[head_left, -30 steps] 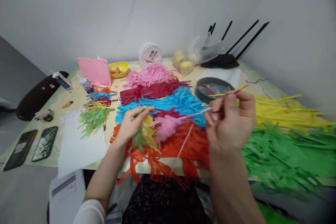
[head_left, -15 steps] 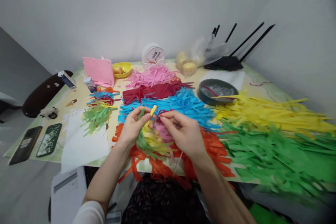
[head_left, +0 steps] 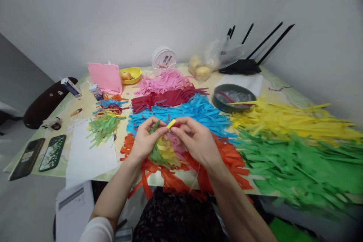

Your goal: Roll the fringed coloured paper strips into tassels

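My left hand (head_left: 144,138) is closed around a bunch of fringed paper tassels, with the green tassel (head_left: 155,155) and the yellow tassel (head_left: 167,151) hanging below its fingers. A short yellow rolled tip (head_left: 171,123) sticks out between my two hands. My right hand (head_left: 197,140) pinches at the same bunch, beside a pink tassel (head_left: 178,145); its exact hold is hidden by the fingers. From under the right hand hangs a thin pale string (head_left: 195,177). Beneath both hands lie blue fringed paper (head_left: 198,111) and orange-red fringed paper (head_left: 229,159).
Yellow fringe (head_left: 295,121) and green fringe (head_left: 295,162) spread at right, near a dark round tin (head_left: 218,102). Dark red fringe (head_left: 167,99) and pink fringe (head_left: 163,82) lie farther back. At left are small finished tassels (head_left: 104,126), white paper (head_left: 87,159) and two phones (head_left: 53,152).
My hands have come closer together, the left moving slightly right. The yellow tip has shifted right and now reaches the right fingertips.
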A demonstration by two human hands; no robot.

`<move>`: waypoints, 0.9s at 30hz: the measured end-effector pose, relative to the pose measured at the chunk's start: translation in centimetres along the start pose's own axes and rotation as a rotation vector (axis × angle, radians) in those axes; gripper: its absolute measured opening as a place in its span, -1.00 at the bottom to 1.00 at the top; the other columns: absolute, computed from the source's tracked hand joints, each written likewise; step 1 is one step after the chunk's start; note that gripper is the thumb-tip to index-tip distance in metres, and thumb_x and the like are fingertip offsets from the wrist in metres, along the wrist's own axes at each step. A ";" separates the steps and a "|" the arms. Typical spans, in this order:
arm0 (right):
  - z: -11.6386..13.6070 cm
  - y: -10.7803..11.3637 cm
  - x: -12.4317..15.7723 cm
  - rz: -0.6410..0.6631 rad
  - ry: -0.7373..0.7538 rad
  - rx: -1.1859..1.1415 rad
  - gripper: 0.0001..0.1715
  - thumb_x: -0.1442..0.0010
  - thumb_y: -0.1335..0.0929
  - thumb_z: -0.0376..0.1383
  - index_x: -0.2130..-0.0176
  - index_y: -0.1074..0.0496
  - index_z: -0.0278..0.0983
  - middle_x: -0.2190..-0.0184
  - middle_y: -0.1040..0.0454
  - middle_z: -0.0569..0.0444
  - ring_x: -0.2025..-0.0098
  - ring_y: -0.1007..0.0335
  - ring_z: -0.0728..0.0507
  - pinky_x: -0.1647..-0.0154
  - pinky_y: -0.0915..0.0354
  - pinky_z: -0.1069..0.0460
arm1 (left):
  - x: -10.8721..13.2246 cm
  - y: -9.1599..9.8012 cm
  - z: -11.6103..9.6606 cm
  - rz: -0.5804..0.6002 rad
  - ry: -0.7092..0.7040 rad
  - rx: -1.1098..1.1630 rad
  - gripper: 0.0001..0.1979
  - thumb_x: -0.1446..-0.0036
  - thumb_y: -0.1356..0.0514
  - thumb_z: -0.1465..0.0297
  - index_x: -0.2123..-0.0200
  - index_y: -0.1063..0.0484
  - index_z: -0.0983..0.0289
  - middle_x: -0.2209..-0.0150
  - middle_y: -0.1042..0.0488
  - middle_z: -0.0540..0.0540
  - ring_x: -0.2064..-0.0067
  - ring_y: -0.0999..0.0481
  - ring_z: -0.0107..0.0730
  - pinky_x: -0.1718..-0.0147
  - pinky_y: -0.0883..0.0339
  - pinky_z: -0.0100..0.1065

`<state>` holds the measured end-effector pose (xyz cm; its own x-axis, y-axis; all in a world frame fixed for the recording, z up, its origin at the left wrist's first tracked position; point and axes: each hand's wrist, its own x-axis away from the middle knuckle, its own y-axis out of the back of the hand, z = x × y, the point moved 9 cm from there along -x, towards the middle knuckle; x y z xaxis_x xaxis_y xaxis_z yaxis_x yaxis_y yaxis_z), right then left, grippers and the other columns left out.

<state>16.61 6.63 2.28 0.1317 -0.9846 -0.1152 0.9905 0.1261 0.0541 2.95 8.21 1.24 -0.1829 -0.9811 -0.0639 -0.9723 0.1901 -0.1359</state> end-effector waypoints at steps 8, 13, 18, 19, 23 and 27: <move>-1.5 0.4 -1.0 0.021 -0.030 -0.200 -0.64 -0.08 -0.49 -0.05 0.36 -0.43 -0.27 0.63 -0.38 0.22 0.68 -0.20 0.07 0.70 -0.13 0.16 | 0.1 -0.9 0.1 0.062 -0.015 -0.175 -0.64 0.00 -0.42 0.27 0.38 -0.26 0.24 0.44 -0.51 -0.03 0.46 -0.49 -0.45 0.39 -0.36 -0.41; 1.2 6.5 0.0 -0.464 0.219 -0.476 -0.69 -0.13 -0.46 -0.10 0.29 -0.30 -0.16 0.60 -0.31 0.30 0.72 -0.08 0.10 0.78 0.04 0.19 | -0.5 0.2 0.6 0.024 0.003 -0.093 -0.63 -0.05 -0.37 0.18 0.40 -0.25 0.23 0.41 -0.57 0.03 0.38 -0.56 -0.37 0.30 -0.37 -0.38; 3.3 9.2 1.3 -0.609 0.386 -0.398 -0.79 -0.15 -0.46 -0.18 0.32 -0.36 -0.17 0.66 -0.22 0.31 0.71 0.02 0.09 0.75 0.08 0.19 | -0.7 2.8 -2.0 -0.074 -0.151 -0.232 -0.68 -0.25 -0.17 0.12 0.31 -0.49 0.27 0.43 -0.55 0.06 0.36 -0.55 -0.33 0.26 -0.35 -0.36; 3.5 8.4 1.0 -0.548 0.359 -0.305 -0.83 -0.17 -0.45 -0.18 0.30 -0.40 -0.19 0.66 -0.25 0.29 0.70 -0.02 0.09 0.74 0.04 0.18 | -0.6 2.8 -2.5 -0.084 -0.182 -0.303 -0.69 -0.28 -0.14 0.15 0.26 -0.51 0.27 0.50 -0.49 0.02 0.43 -0.49 -0.37 0.33 -0.32 -0.38; 3.2 2.3 -0.2 -0.180 0.234 0.058 -0.84 -0.22 -0.39 -0.23 0.22 -0.53 -0.26 0.57 -0.44 0.17 0.58 -0.30 0.01 0.58 -0.20 0.12 | 0.2 0.8 -2.8 -0.004 -0.216 -0.557 -0.83 -0.29 -0.13 0.30 0.17 -0.45 0.25 0.43 -0.45 -0.01 0.41 -0.40 -0.42 0.37 -0.23 -0.41; 3.3 -0.9 -0.5 -0.012 0.266 0.209 -0.81 -0.24 -0.36 -0.24 0.21 -0.55 -0.26 0.46 -0.55 0.10 0.52 -0.39 -0.02 0.50 -0.25 0.10 | 0.9 -1.4 -1.6 0.131 -0.168 -0.509 -0.92 -0.27 -0.13 0.36 0.21 -0.32 0.24 0.34 -0.42 0.00 0.28 -0.40 -0.40 0.27 -0.24 -0.40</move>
<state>15.55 6.64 5.61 0.1525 -0.9163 -0.3704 0.9663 0.0597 0.2504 3.87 7.01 2.98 -0.3218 -0.9231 -0.2107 -0.8981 0.2272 0.3764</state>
